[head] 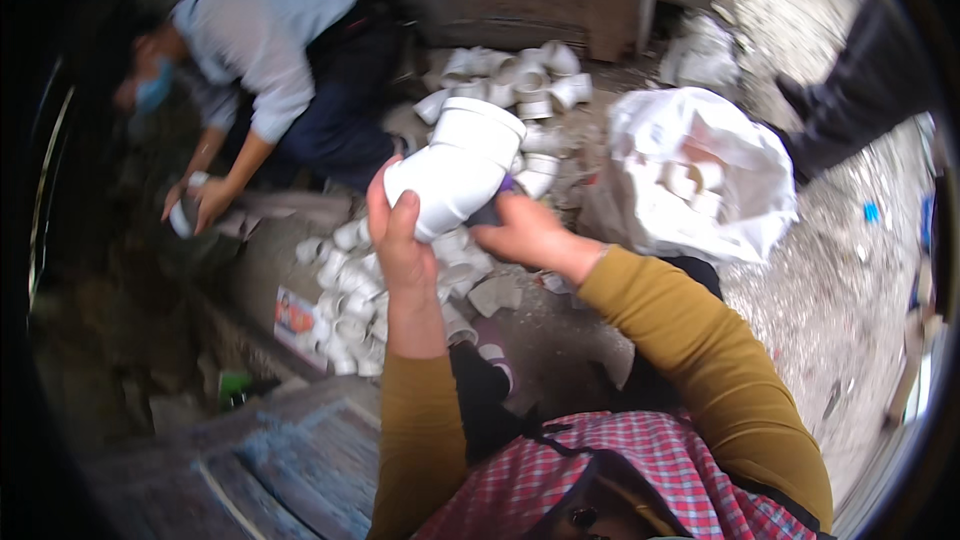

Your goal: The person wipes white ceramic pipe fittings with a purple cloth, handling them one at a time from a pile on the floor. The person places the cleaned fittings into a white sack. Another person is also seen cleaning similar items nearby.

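Note:
My left hand (405, 240) grips a large white plastic pipe elbow (457, 165) by its lower left side, thumb towards me. The elbow is held up off the ground, with one end pointing up and to the right. Close against its lower right side, my right hand (529, 229) is closed around a dark object (486, 214) with a bit of purple showing. What that object is, I cannot tell, as fingers and elbow hide most of it. Below my hands lies a heap of smaller white pipe elbows (352, 292).
A second pile of white fittings (517, 75) lies farther off. At right stands an open white plastic sack (705, 172) with fittings inside. A masked co-worker (255, 60) crouches at left, holding a white piece. Another person's leg (862, 90) is at far right. Wooden panel (315, 457) lower left.

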Available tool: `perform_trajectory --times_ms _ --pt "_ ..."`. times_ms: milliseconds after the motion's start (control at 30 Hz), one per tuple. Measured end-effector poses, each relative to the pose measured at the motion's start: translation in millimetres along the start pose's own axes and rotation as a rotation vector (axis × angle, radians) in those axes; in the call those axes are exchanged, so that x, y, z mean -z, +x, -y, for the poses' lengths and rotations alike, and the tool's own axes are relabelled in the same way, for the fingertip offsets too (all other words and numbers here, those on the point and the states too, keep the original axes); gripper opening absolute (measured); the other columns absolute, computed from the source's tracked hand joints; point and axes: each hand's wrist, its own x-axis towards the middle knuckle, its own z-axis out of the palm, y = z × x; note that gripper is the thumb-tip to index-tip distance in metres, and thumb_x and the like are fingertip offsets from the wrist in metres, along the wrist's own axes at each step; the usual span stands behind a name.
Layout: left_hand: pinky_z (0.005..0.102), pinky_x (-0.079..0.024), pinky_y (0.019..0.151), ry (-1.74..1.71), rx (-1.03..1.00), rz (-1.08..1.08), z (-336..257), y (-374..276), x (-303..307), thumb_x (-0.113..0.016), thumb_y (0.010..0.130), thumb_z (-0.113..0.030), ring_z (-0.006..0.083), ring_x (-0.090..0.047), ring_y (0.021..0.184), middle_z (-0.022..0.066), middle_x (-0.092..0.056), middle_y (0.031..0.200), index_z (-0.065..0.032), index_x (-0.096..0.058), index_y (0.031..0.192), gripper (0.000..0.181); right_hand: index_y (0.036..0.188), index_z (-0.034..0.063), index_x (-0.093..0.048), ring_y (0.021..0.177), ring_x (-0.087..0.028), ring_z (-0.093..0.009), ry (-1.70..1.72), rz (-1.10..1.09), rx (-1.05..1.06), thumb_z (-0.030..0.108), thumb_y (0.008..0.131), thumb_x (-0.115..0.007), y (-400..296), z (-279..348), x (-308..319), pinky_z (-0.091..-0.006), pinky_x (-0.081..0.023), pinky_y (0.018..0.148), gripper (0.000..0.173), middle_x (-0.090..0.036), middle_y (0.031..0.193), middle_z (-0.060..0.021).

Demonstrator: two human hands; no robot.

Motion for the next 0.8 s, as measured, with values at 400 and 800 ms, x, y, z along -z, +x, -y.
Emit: perform_trajectory --times_ms 400,800 --pt "0.0349 -0.046 0.076 1.008 0.023 1.067 33.9 -14.6 -236.5 -0.062 0.061 -0.041 0.0294 -0.059 0.088 0.0198 -0.06 0.093 0.0047 -0.05 0.107 0.066 0.085 -0.0034 -0.045 0.064 -0.052 -0.032 -0.024 0.214 0.244 0.032 0.079 -0.057 -29.4 4.1 53.8 -0.0364 -0.041 0.057 0.038 -0.051 0.071 -0.0201" --pt "0.0357 -0.038 0.091 1.067 0.404 1.126 201.2 -26.5 -309.5 -0.056 0.071 -0.046 0.0359 -0.048 0.106 0.028 -0.048 0.113 0.0122 -0.041 0.115 0.075 0.085 -0.0005 -0.046 0.06 -0.052 -0.03 -0.045 0.072 0.505 0.027 0.08 -0.053 -19.7 -43.6 12.6 -0.0371 -0.041 0.056 0.029 -0.052 0.068 -0.0168"
